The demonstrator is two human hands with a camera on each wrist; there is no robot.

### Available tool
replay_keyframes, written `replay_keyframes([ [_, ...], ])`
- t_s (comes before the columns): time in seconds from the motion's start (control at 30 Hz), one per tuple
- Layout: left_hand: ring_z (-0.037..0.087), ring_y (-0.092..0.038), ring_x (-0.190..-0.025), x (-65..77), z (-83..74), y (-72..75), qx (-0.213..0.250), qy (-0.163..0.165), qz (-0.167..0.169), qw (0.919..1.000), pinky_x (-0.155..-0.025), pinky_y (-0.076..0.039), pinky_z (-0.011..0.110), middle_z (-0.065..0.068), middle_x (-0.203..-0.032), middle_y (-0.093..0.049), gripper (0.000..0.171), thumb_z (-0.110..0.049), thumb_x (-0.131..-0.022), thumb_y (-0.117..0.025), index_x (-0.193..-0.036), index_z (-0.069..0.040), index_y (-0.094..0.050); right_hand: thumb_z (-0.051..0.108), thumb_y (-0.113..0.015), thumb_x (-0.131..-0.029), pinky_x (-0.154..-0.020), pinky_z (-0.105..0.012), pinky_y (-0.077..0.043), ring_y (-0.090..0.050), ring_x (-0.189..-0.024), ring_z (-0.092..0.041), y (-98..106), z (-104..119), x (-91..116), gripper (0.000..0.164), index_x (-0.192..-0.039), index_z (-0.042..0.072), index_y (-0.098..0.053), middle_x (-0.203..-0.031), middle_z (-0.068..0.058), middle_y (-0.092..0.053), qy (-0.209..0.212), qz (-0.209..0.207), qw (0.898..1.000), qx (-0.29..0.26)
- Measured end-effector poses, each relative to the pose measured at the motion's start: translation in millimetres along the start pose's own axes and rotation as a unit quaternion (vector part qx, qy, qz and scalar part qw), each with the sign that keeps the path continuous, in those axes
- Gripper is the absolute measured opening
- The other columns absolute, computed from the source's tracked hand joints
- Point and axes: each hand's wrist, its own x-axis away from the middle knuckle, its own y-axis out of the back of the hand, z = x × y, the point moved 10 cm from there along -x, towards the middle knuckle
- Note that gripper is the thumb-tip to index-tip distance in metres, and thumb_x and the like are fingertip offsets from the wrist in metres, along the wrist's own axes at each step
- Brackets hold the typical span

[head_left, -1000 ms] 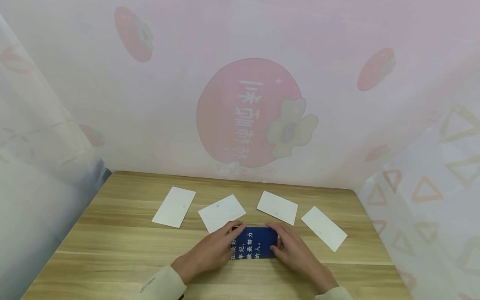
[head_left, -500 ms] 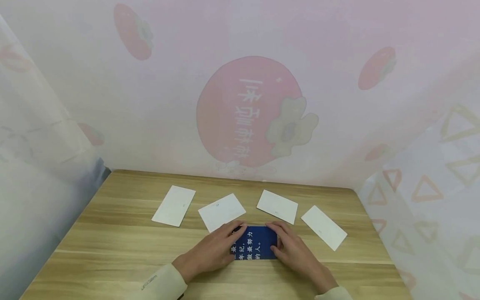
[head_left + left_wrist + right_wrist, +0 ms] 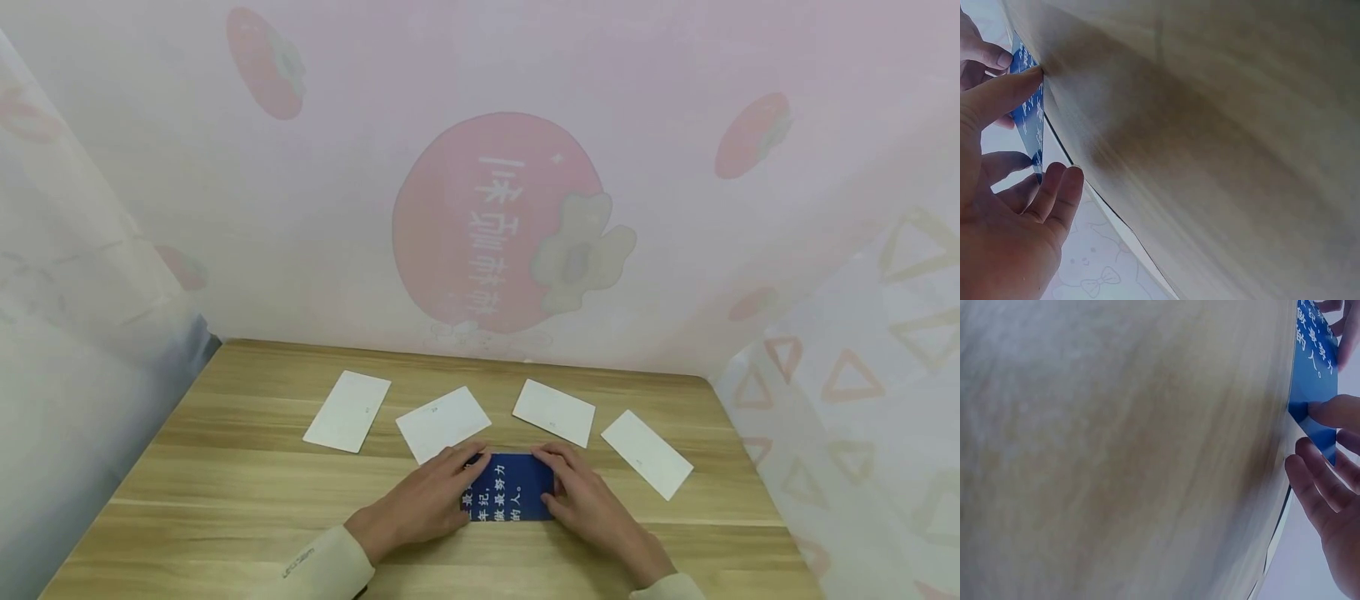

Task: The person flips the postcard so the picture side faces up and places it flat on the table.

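While the four white rectangular cards (image 3: 444, 422) stayed put, we steadied the blue, white-lettered rectangular card (image 3: 529, 490).
Our left hand (image 3: 426, 493) and right hand (image 3: 591, 500) pinched its ends over the wood-grained worktop (image 3: 255, 492); the left covered slightly more of it, suggesting a regrip.

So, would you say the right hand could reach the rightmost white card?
Probably yes: nothing lies between the right hand and the rightmost white card, though that hand holds the blue card.

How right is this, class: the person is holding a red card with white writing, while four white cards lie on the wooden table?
Only the colour is wrong: the held card is blue, not red, as the head view shows.
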Motion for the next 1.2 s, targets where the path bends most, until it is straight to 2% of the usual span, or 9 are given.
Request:
replay_keyframes([
  [0.1, 0.036, -0.046, -0.156, 0.3, -1.0, 1.2, 0.006, -0.004, -0.002, 1.0, -0.128, -0.04, 0.054, 0.018, -0.173, -0.04, 0.084, -0.025, -0.095, -0.085, -0.164, -0.001, -0.045, 0.013, -0.086, -0.094, -0.105, -0.04, -0.059, -0.066, -0.124, -0.017, 0.0, 0.9, 0.7, 0.071, -0.158, 0.013, -0.056, -0.158, -0.001, -0.054, 0.003, 0.001, 1.0, 0.007],
  [0.2, 0.037, -0.046, -0.156, 0.7, -1.8, 2.4, 0.013, -0.004, -0.004, 0.9999, -0.128, -0.041, 0.053, 0.019, -0.173, -0.04, 0.083, -0.023, -0.094, -0.085, -0.164, 0.0, -0.045, 0.015, -0.086, -0.094, -0.117, -0.05, -0.053, -0.059, -0.145, -0.025, 0.0, 2.2, 1.2, 0.071, -0.158, 0.012, -0.056, -0.159, -0.003, -0.055, 0.012, 0.001, 1.0, 0.014],
  [0.23, 0.037, -0.046, -0.156, 0.9, -1.6, 2.5, 0.014, -0.002, -0.003, 0.9999, -0.127, -0.041, 0.053, 0.019, -0.173, -0.04, 0.083, -0.023, -0.094, -0.086, -0.164, 0.0, -0.045, 0.017, -0.086, -0.094, -0.118, -0.05, -0.052, -0.057, -0.146, -0.026, -0.6, 2.1, 1.3, 0.072, -0.159, 0.012, -0.056, -0.159, -0.004, -0.054, 0.013, 0.004, 1.0, 0.013],
  [0.43, 0.038, -0.046, -0.156, 1.5, -0.1, 2.1, 0.023, 0.008, 0.0, 0.9997, -0.127, -0.041, 0.054, 0.02, -0.173, -0.04, 0.083, -0.023, -0.094, -0.086, -0.163, -0.001, -0.046, 0.023, -0.088, -0.094, -0.124, -0.053, -0.045, -0.05, -0.153, -0.031, -2.9, 2.6, 2.6, 0.078, -0.162, 0.013, -0.052, -0.165, -0.008, -0.051, 0.004, 0.027, 1.0, 0.014],
  [0.67, 0.038, -0.045, -0.157, 2.5, -0.7, 1.7, 0.018, 0.005, 0.002, 0.9998, -0.124, -0.046, 0.051, 0.021, -0.172, -0.041, 0.08, -0.025, -0.095, -0.085, -0.162, -0.001, -0.049, 0.028, -0.091, -0.09, -0.125, -0.055, -0.043, -0.046, -0.156, -0.034, -5.9, 4.0, 4.1, 0.086, -0.164, 0.012, -0.05, -0.168, -0.01, -0.047, 0.002, 0.047, 0.999, 0.006],
  [1.2, 0.038, -0.043, -0.158, 3.1, 2.3, -1.8, 0.033, 0.022, 0.021, 0.999, -0.124, -0.046, 0.051, 0.02, -0.174, -0.038, 0.076, -0.025, -0.097, -0.083, -0.162, -0.002, -0.05, 0.029, -0.092, -0.089, -0.121, -0.056, -0.048, -0.05, -0.152, -0.036, -5.6, 13.7, 6.1, 0.086, -0.162, 0.009, -0.051, -0.165, -0.015, -0.049, 0.031, 0.05, 0.997, 0.052],
])
